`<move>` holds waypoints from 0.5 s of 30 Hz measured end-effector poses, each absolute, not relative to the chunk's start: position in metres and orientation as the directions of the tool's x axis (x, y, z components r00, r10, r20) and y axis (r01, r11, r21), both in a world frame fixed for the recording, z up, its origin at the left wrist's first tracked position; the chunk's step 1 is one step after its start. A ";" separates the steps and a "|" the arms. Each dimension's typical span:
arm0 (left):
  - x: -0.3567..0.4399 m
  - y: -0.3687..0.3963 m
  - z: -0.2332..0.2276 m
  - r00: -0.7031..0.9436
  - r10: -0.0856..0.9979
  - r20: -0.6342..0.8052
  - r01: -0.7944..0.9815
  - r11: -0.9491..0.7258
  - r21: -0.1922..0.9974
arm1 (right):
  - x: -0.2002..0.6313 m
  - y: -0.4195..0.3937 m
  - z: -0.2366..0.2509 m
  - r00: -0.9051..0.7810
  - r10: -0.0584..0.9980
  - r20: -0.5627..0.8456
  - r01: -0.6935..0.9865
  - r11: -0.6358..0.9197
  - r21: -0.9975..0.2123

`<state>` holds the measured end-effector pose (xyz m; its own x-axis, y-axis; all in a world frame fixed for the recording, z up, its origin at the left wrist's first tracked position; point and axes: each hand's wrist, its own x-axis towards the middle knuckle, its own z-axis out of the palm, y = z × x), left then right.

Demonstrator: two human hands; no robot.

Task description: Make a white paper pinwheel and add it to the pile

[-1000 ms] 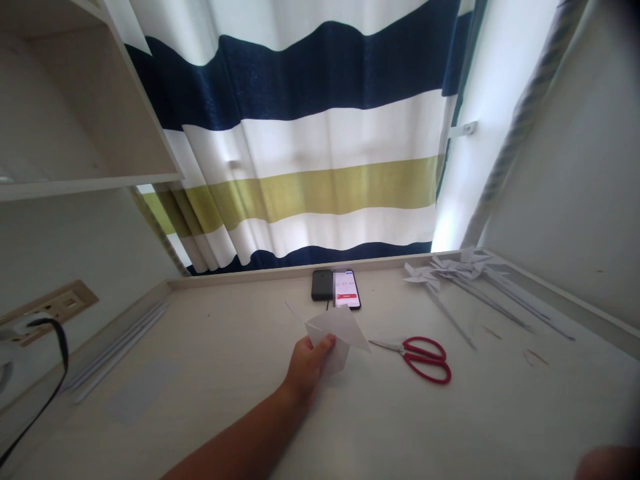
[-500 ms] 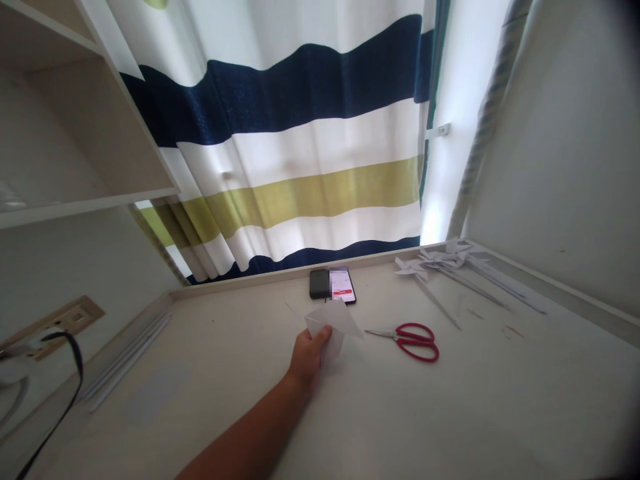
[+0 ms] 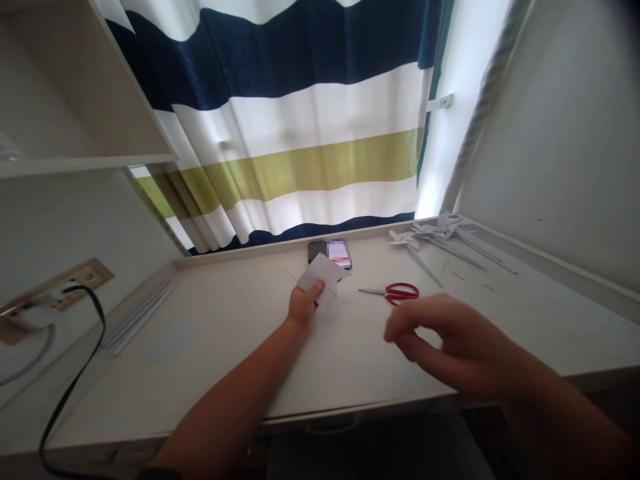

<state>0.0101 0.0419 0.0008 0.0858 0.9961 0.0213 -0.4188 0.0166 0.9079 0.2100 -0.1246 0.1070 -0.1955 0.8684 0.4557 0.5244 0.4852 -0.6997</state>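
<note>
My left hand (image 3: 303, 304) grips a piece of white paper (image 3: 320, 270) with cut or folded flaps, thumb on top, over the middle of the desk. On the near right, my right hand (image 3: 440, 337) is slightly blurred, its thumb and forefinger curled into a pinch. I cannot make out anything between these fingertips. Just beyond that hand lie red-handled scissors (image 3: 400, 285), tips pointing left and handles partly covered by the hand. Behind the paper are a phone (image 3: 340, 253) with a lit screen and a dark block-shaped object (image 3: 317, 252) beside it.
Several white paper pinwheels (image 3: 405, 238) on sticks lie at the back right, near small brownish strips (image 3: 487, 288). Rolled paper sticks (image 3: 143, 313) rest along the left edge by a pale paper sheet (image 3: 163, 342). A black cable (image 3: 90, 357) hangs from the wall socket (image 3: 87, 273).
My right hand has come into view from the right. The view has tilted down, showing the desk's front edge. My left hand still holds the paper, now turned somewhat differently.
</note>
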 end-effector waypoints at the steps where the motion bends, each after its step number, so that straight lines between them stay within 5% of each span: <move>1: 0.009 0.043 0.000 0.073 0.997 0.025 -0.419 0.008 0.908 | 0.207 -0.115 0.102 -0.295 0.855 0.426 0.581 0.514 -0.631; 2: 0.008 0.044 0.000 0.060 0.998 0.030 -0.418 -0.002 0.909 | 0.205 -0.103 0.097 -0.409 0.832 0.376 0.637 0.555 -0.535; 10: 0.010 0.043 0.002 -0.037 0.999 0.032 -0.445 -0.045 0.894 | 0.169 -0.016 0.061 -0.550 0.684 0.479 0.750 0.657 -0.075; 15: 0.013 0.041 0.005 -0.036 0.999 0.008 -0.496 -0.025 0.868 | 0.155 0.004 0.040 -0.552 0.644 0.530 0.771 0.637 0.030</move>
